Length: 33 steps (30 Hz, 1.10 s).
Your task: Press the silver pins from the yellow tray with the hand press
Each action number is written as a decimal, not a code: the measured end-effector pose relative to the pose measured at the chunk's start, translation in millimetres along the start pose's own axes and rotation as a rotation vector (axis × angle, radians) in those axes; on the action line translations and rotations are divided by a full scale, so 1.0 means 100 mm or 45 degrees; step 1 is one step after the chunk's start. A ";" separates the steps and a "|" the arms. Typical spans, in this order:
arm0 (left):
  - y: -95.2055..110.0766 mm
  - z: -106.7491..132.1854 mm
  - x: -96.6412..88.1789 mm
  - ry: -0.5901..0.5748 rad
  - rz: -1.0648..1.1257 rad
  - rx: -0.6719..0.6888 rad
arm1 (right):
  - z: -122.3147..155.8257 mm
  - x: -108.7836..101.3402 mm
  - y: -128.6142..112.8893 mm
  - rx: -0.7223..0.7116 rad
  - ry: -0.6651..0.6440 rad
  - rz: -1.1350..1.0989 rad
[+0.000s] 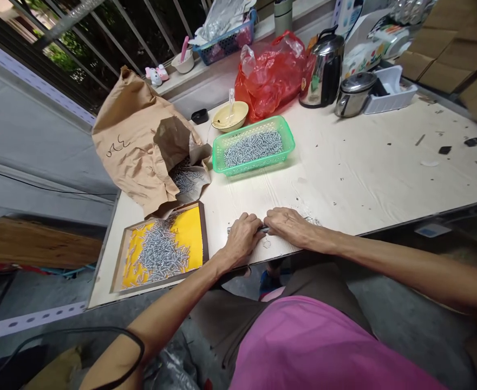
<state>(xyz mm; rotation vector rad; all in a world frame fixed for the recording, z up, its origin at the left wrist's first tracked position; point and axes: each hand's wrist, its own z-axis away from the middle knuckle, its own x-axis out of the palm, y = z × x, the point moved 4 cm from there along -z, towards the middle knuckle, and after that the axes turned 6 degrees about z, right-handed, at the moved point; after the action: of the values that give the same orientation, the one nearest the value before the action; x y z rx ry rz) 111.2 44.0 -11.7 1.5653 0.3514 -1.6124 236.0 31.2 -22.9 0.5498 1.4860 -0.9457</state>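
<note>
Bracing a small dark piece (265,229) against the tabletop (364,173) for steadiness, the left hand (242,241) curls shut around it; right hand (289,225) grip unclear.

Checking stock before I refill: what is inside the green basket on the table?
The green basket holds a loose layer of small silvery metal pieces over most of its floor. Anything beneath them is covered.

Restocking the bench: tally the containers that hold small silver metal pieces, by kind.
Green plastic mesh basket: 1
Yellow-floored wooden-framed tray: 1
Torn brown paper bag: 1
Total: 3
</note>
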 end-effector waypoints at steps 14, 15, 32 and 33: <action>0.34 0.43 0.40 0.472 0.126 0.031 | 0.02 -0.09 0.27 -0.117 0.123 -0.053; 0.39 0.46 0.44 0.479 0.137 0.050 | -0.03 -0.08 0.32 -0.098 0.132 -0.042; 0.39 0.54 0.75 0.455 0.327 -0.012 | -0.52 0.01 -1.02 -0.781 0.116 0.284; 0.40 0.55 0.76 0.446 0.334 -0.014 | -0.53 0.03 -1.05 -0.811 0.127 0.280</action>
<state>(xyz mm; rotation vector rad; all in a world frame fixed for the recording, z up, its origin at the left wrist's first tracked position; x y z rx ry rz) 112.1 -46.5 -57.7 1.8044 0.3235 -1.1359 120.6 15.1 -4.2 0.2824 1.6698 -0.2439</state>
